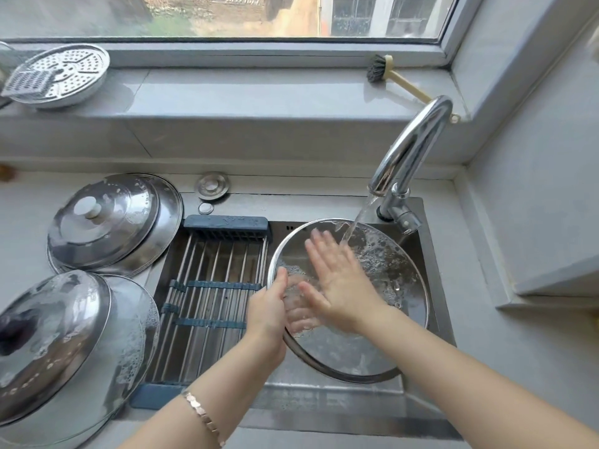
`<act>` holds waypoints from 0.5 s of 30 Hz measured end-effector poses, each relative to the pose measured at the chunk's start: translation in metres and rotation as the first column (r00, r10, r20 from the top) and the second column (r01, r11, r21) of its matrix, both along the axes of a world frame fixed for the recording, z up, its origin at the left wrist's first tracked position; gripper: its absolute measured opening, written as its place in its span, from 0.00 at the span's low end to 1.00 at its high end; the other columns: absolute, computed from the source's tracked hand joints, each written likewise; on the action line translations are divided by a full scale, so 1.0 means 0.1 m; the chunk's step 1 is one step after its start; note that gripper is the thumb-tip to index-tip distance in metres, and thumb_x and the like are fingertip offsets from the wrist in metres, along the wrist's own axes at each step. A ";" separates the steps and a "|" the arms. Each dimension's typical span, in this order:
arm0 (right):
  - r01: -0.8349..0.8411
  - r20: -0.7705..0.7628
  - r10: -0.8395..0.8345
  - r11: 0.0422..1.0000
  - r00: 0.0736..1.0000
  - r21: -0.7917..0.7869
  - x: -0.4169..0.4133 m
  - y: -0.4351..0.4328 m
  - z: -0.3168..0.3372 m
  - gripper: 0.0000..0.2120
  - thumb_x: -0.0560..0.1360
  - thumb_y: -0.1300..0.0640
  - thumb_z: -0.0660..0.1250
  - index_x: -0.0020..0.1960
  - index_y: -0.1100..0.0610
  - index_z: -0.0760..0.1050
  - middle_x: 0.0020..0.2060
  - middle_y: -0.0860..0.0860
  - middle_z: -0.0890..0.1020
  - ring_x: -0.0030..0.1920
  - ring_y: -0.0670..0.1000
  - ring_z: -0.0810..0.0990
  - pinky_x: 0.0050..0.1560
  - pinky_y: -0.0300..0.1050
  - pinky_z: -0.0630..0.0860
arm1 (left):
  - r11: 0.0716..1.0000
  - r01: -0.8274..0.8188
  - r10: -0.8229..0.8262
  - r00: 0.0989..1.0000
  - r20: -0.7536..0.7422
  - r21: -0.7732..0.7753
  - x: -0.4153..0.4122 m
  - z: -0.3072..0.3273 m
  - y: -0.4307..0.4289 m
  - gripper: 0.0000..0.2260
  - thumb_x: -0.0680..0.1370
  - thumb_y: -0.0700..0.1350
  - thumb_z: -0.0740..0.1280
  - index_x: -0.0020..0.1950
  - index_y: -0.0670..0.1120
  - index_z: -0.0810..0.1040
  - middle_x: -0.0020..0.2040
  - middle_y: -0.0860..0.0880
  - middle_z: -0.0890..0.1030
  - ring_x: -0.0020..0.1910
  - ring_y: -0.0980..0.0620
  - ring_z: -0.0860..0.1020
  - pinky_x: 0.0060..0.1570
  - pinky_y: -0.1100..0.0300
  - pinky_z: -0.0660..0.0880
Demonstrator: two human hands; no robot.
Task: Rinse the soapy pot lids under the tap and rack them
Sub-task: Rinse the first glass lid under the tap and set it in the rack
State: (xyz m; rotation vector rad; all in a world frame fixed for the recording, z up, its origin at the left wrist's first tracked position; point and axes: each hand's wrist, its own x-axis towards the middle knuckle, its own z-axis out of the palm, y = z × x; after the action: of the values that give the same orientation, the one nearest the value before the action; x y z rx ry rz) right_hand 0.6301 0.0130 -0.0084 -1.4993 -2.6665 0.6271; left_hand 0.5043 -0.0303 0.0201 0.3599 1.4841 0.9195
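The single camera is sitting on the person's head and is looking forward and steeply down at the sink (pixel 431 251) from close above. It is facing the window (pixel 227 14), which is filling the top edge of the picture. The wide lens is bending the straight lines near the borders. Both forearms are entering from the bottom edge. The counter (pixel 29 215) is lying at the left, the wall (pixel 534 157) at the right. There is only this one view.

Grey countertop (pixel 486 319), soapy lids (pixel 107 222) stacked left, rack (pixel 207 296) over sink (pixel 324 400)
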 end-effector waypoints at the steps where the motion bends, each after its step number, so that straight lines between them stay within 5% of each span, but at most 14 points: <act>1: -0.126 -0.036 0.126 0.992 0.991 -0.012 -0.06 -0.07 0.01 0.33 0.71 0.34 0.31 0.71 0.49 0.31 0.71 0.47 0.32 0.72 0.46 0.29 0.73 0.45 0.32 | 1.000 -0.007 0.007 1.000 0.000 0.004 0.00 0.00 0.01 0.17 0.79 0.54 0.57 0.53 0.44 0.80 0.46 0.41 0.84 0.42 0.46 0.84 0.44 0.48 0.81; 4: -0.384 -0.088 0.383 0.923 0.920 0.007 0.02 -0.21 -0.01 0.29 0.75 0.38 0.36 0.73 0.48 0.36 0.73 0.45 0.38 0.74 0.45 0.34 0.72 0.41 0.31 | 0.999 -0.047 0.048 0.998 0.033 -0.003 -0.07 0.00 0.01 0.19 0.79 0.55 0.57 0.53 0.43 0.79 0.48 0.41 0.84 0.44 0.45 0.84 0.47 0.48 0.80; 8: -0.070 -0.068 0.072 0.997 0.995 0.026 0.13 -0.03 -0.07 0.33 0.74 0.35 0.39 0.76 0.48 0.44 0.76 0.46 0.44 0.75 0.47 0.36 0.75 0.49 0.37 | 1.000 0.011 -0.011 1.000 0.022 -0.023 -0.04 0.02 -0.03 0.20 0.80 0.56 0.55 0.54 0.42 0.79 0.41 0.38 0.84 0.37 0.43 0.84 0.30 0.54 0.81; 12: -0.077 -0.113 0.077 0.997 0.991 0.006 -0.07 0.01 0.03 0.35 0.73 0.38 0.42 0.76 0.53 0.48 0.76 0.51 0.48 0.76 0.50 0.43 0.73 0.45 0.37 | 0.999 0.004 -0.003 0.999 0.038 -0.049 0.02 0.08 -0.03 0.19 0.80 0.53 0.56 0.56 0.40 0.78 0.45 0.34 0.83 0.35 0.42 0.84 0.29 0.52 0.81; 15: 0.141 -0.087 -0.139 0.990 0.987 0.024 0.07 0.13 -0.02 0.33 0.75 0.40 0.41 0.76 0.54 0.46 0.76 0.49 0.49 0.75 0.49 0.44 0.73 0.45 0.36 | 1.000 0.016 -0.016 1.000 -0.004 -0.025 -0.04 0.10 -0.01 0.19 0.80 0.54 0.56 0.53 0.41 0.77 0.44 0.34 0.82 0.36 0.41 0.83 0.31 0.53 0.81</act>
State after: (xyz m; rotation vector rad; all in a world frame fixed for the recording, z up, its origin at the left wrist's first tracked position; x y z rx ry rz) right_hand 0.6372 0.0256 -0.0101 -1.5968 -2.4713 0.6245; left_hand 0.5004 -0.0309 0.0297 0.3550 1.4932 0.8876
